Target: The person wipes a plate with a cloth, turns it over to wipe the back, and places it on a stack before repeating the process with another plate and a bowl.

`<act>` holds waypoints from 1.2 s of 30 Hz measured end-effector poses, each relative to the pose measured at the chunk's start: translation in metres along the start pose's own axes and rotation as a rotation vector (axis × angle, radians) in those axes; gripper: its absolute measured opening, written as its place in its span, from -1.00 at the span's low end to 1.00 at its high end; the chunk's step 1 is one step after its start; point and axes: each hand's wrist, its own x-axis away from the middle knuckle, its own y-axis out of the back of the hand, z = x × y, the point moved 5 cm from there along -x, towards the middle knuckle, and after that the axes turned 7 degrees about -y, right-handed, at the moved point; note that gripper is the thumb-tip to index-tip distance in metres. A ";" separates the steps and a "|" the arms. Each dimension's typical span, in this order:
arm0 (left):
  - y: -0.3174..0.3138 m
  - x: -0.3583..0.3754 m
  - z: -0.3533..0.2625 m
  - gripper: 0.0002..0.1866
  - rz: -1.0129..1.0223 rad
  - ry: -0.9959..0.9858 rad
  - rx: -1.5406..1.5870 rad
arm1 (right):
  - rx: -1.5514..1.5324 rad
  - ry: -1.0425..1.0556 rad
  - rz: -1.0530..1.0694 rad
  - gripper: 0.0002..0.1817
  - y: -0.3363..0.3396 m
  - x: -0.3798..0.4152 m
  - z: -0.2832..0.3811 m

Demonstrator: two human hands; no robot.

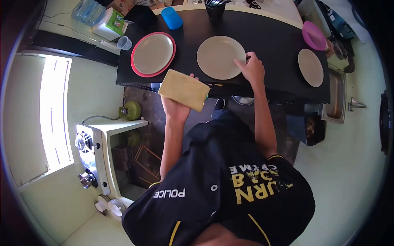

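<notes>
My left hand [176, 109] supports a folded yellow cloth [184, 88] from below, its fingertips showing past the far edge. The cloth is held in the air in front of the counter's near edge. With thumb on top and fingers at the rim, my right hand [253, 70] grips the right edge of a beige plate [219, 57] at the middle of the black counter. To the left, another beige plate [153, 53] rests on a red plate [134, 61]. A third beige plate [310, 67] lies near the counter's right end.
Along the back of the black counter [262, 33] stand a blue cup [172, 18], a black utensil holder [215, 10] and a pink bowl [314, 36]. A clear cup [124, 43] stands at the left. The sink [335, 94] is right; a stove [91, 158] is left.
</notes>
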 end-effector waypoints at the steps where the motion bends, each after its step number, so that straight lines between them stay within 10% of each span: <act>1: -0.011 -0.006 -0.001 -0.27 0.051 -0.017 0.005 | -0.012 0.005 0.022 -0.53 0.000 -0.009 -0.001; 6: -0.039 -0.042 -0.008 -0.19 0.318 -0.193 -0.105 | -0.637 -0.097 0.215 -0.67 -0.010 -0.021 -0.009; 10: -0.039 -0.065 0.000 -0.18 -0.073 -0.304 -0.532 | -0.896 -0.187 0.241 -0.55 -0.029 -0.019 -0.012; 24: -0.093 -0.113 -0.019 -0.37 0.139 -0.441 -0.677 | -0.772 -0.092 0.160 -0.54 -0.025 -0.002 0.010; 36: -0.132 -0.116 0.044 -0.31 0.505 -0.351 -0.579 | -1.483 -0.444 0.042 -0.48 -0.005 0.041 0.024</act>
